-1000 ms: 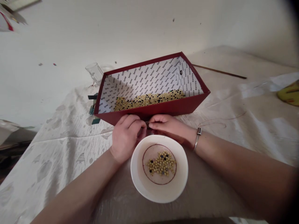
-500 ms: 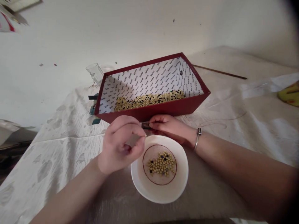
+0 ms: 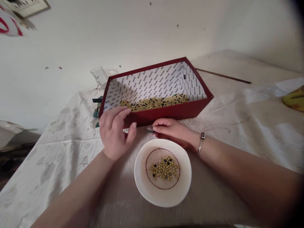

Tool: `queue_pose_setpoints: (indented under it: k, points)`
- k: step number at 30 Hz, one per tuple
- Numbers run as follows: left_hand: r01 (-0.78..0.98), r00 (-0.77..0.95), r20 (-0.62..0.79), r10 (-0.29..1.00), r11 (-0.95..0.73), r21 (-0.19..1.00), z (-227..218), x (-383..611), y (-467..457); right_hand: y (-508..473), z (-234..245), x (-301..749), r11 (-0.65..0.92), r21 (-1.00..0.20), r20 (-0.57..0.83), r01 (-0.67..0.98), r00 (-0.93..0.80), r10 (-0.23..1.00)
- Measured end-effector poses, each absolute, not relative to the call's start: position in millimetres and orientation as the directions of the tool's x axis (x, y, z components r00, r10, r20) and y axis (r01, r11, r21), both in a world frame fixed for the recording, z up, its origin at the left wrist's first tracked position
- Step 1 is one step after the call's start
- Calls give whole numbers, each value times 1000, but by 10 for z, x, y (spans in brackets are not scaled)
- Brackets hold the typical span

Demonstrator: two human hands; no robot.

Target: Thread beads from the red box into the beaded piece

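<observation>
So your left hand (image 3: 115, 134) is hanging open by the front left part of the red box (image 3: 171, 112) — thumb sticking out, fingers loosely curved near the rim. Can't tell if they're actually touching it. Your right hand (image 3: 172, 130) is pinching a small dark item (image 3: 149, 129) between thumb and fingers, just in front of the box; it's too blurry to say what it is. The white bowl (image 3: 162, 199) is sitting right below that hand, nearest to you, and a little batch of beads (image 3: 165, 167), mostly yellowish with a few dark ones, is lying on its bottom. A much bigger bead pile (image 3: 158, 103) is filling the bottom of the box. Behind the box's left end a clear glass (image 3: 99, 77) is standing — and a thin thread (image 3: 228, 129) is lying on the cloth (image 3: 73, 158) off to the right.
</observation>
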State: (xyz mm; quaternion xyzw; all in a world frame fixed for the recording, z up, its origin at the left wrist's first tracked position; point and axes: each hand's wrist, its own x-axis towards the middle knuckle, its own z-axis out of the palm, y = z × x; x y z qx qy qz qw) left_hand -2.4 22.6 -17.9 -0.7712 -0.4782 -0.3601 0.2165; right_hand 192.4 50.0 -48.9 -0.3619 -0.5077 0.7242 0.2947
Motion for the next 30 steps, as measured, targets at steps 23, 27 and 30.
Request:
queue_pose_setpoints:
  k: [23,27,30]
  points:
    - [919,289,769,571,-390,-56,-289,-10,282,486,-496,1904,-351,-932,-245,-88,-561,791]
    - [921,281,767,577,-386,-48,-283,-6,278,479,-493,1908,-347,-934,-241,-84,-571,785]
    - [922,281,759,587,-385,-43,-279,-9,274,481,-498,1912,-324,-943,-224,-75,-577,785]
